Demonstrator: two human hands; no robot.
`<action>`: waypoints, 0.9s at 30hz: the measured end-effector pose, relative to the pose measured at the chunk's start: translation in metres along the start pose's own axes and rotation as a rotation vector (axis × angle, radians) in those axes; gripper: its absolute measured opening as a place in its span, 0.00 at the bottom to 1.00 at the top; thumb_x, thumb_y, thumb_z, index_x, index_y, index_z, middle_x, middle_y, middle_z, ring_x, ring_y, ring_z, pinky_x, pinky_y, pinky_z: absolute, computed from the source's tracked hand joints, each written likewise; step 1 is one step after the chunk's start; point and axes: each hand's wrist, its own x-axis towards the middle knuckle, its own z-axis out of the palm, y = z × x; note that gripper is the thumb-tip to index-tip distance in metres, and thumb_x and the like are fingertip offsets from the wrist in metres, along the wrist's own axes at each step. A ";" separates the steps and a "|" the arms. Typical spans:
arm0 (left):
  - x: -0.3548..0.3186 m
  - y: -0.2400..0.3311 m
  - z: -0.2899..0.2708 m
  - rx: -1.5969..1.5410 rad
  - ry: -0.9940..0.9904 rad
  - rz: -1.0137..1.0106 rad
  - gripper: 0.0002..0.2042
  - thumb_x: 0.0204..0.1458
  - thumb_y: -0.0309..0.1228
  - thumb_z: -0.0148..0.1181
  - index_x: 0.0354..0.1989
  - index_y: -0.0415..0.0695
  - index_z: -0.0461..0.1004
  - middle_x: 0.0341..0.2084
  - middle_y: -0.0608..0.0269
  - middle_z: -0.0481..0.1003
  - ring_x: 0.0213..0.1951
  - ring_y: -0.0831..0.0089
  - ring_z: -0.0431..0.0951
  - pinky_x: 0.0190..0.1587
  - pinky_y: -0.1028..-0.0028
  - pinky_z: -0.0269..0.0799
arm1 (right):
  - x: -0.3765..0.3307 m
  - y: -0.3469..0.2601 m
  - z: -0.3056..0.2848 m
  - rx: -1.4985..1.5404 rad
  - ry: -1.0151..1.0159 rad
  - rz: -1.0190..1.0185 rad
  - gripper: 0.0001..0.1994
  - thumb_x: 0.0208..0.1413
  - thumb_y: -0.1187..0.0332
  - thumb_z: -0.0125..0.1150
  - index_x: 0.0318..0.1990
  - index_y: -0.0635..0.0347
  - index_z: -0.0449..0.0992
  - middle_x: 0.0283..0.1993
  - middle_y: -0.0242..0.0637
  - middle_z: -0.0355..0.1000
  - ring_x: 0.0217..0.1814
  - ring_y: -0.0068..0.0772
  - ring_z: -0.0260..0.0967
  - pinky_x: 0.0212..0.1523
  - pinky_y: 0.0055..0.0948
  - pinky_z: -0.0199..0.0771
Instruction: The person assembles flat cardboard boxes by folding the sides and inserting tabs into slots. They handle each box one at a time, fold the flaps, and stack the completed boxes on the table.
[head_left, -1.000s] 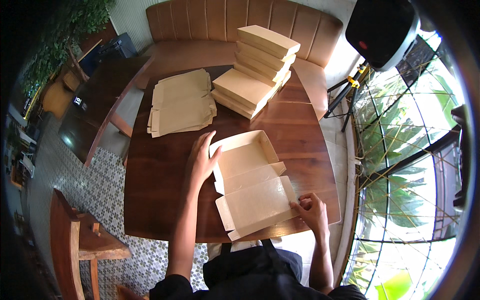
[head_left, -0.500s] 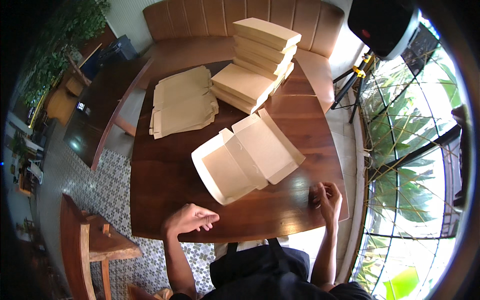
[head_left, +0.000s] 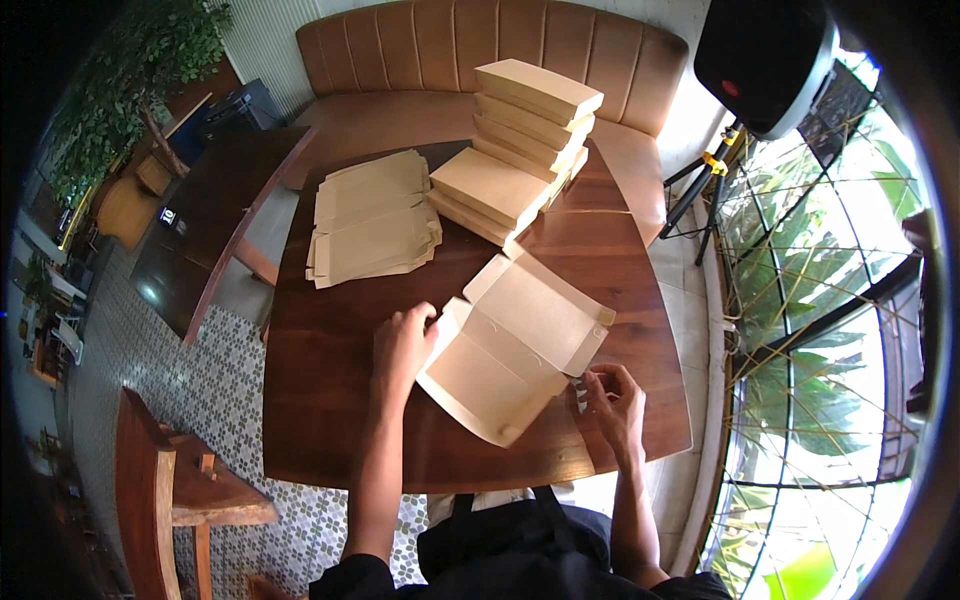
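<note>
A partly folded brown cardboard box [head_left: 500, 385] lies open on the dark wooden table, lid half pointing to the far right. Some of its side flaps are raised. My left hand [head_left: 405, 345] grips the box's left side at a raised flap, fingers curled; the fingertips are partly hidden behind the hand. On the other side, my right hand [head_left: 617, 405] is closed, its thumb and fingers pinching at the right corner near the fold between base and lid. A pile of flat box blanks [head_left: 370, 220] lies farther off to the left.
Folded boxes [head_left: 530, 130] stand in a stepped stack at the table's [head_left: 640, 330] far side. Behind runs a brown padded bench [head_left: 400, 110]. A wooden chair [head_left: 190, 480] stands at the near left, a tripod [head_left: 712, 170] at the far right beside a barred window.
Both hands have moved from apart of the box onto its two sides. The box has shifted slightly nearer and right, and its near edge flap now lies lower. The view has tilted slightly.
</note>
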 end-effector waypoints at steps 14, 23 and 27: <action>-0.089 0.015 0.016 -0.654 -0.272 -0.313 0.28 0.60 0.43 0.73 0.58 0.32 0.75 0.38 0.55 0.84 0.33 0.73 0.83 0.38 0.70 0.79 | 0.000 0.000 0.008 -0.113 -0.090 -0.003 0.15 0.63 0.72 0.67 0.55 0.65 0.81 0.41 0.41 0.85 0.42 0.25 0.81 0.44 0.28 0.81; -0.095 0.015 0.035 -0.690 -0.172 -0.114 0.21 0.51 0.22 0.59 0.57 0.40 0.74 0.49 0.55 0.80 0.53 0.66 0.79 0.57 0.66 0.74 | -0.014 0.003 0.006 0.138 -0.107 0.077 0.14 0.65 0.74 0.63 0.57 0.65 0.80 0.41 0.31 0.80 0.44 0.17 0.75 0.47 0.23 0.77; -0.098 0.033 0.018 -0.509 0.008 -0.099 0.20 0.53 0.23 0.61 0.56 0.40 0.74 0.49 0.51 0.79 0.55 0.57 0.78 0.61 0.61 0.71 | -0.010 -0.004 0.011 0.189 -0.148 0.051 0.15 0.67 0.73 0.63 0.59 0.64 0.80 0.43 0.34 0.81 0.44 0.19 0.76 0.48 0.24 0.78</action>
